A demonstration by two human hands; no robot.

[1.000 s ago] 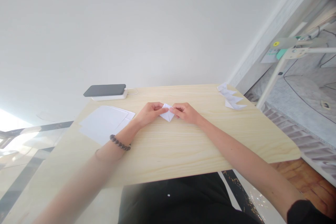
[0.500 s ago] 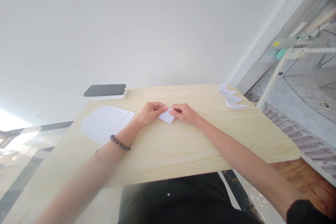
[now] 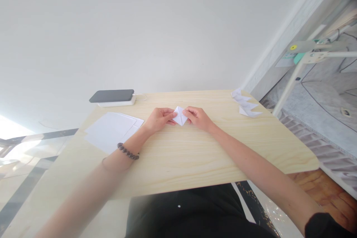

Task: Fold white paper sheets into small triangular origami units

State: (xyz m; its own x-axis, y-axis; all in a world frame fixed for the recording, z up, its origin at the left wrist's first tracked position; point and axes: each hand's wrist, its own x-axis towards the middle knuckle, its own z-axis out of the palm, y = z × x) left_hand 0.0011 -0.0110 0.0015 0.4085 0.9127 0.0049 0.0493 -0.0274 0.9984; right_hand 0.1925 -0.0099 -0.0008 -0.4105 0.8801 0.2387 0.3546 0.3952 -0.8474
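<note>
A small folded white paper point(image 3: 180, 116), diamond-shaped with crossing crease lines, is held between my two hands above the middle of the table. My left hand point(image 3: 160, 119) pinches its left corner, the thumb on the upper face and the fingers behind. On the opposite corner, my right hand point(image 3: 197, 117) grips in the same way. Left of my left hand lies a stack of white paper sheets point(image 3: 110, 128), partly behind my left forearm. Several folded paper pieces point(image 3: 245, 105) with pointed ends stand in a row at the table's far right.
The pale wooden table point(image 3: 178, 160) meets a white wall at the back. At the back left, a dark phone point(image 3: 113, 96) rests on a white box point(image 3: 117, 103), with a white cable beside it. A white metal frame point(image 3: 290, 85) stands past the right edge.
The folded paper has shifted slightly up, and its whole diamond face with crossed creases now shows. My fingers have moved from its top edge to the two side corners.
</note>
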